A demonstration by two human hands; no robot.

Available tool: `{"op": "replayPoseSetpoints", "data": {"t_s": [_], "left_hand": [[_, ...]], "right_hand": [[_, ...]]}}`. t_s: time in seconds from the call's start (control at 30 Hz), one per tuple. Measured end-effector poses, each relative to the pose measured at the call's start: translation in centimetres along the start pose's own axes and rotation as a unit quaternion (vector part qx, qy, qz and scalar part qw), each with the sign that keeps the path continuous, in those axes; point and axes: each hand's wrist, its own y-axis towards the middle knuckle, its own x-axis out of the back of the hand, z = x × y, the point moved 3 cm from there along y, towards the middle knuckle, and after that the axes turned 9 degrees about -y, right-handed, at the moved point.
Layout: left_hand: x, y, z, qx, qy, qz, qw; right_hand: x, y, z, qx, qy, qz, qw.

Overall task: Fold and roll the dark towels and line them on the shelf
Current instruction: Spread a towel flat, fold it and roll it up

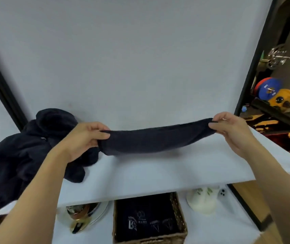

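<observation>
Towel (158, 140), folded into a long dark band, held stretched level just above the white shelf (158, 175), sagging slightly at mid-length. Left hand (86, 138) pinches its left end, thumb on top and fingers curled beneath; right hand (228, 127) pinches the right end between thumb and fingertips. Pile (34, 147) of loose dark towels lies on the shelf at left, behind the left hand. Below the shelf, a wicker basket (181, 226) holds dark printed cloths. Coloured weight plates (271, 90) stand at far right.
</observation>
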Motion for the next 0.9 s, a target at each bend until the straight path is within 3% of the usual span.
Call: {"op": "replayPoseSetpoints", "data": {"t_s": [0.1,0.17,0.47,0.63,0.73,0.8,0.83,0.9], "left_hand": [[-0.7,-1.6,3.1,0.097,0.035,0.049,0.993],[-1.0,-1.7,3.5,0.108,0.037,0.038,0.993],[1.0,6.4,6.4,0.054,0.121,-0.2,0.971],[1.2,11.9,10.0,0.078,0.3,-0.24,0.92],[0.7,13.1,11.3,0.112,0.403,-0.242,0.876],[-0.9,13.5,10.7,0.057,0.484,-0.25,0.836],[-2.7,13.5,10.0,0.003,0.501,-0.243,0.831],[-7.1,13.3,9.6,-0.08,0.463,-0.16,0.868]], "right_hand": [[-0.2,-2.8,-1.7,-0.055,-0.005,0.081,0.995],[-0.3,-3.3,-2.2,-0.078,0.011,0.105,0.991],[-2.6,5.8,-6.4,-0.096,-0.097,0.039,0.99],[-5.9,11.5,-11.1,-0.072,-0.301,0.042,0.95],[-7.1,12.1,-13.0,-0.018,-0.467,0.036,0.883],[-8.9,11.6,-12.1,0.082,-0.519,-0.003,0.851],[-10.6,10.8,-11.1,0.136,-0.506,0.001,0.852],[-15.0,8.8,-9.4,0.203,-0.48,0.087,0.849]]}}
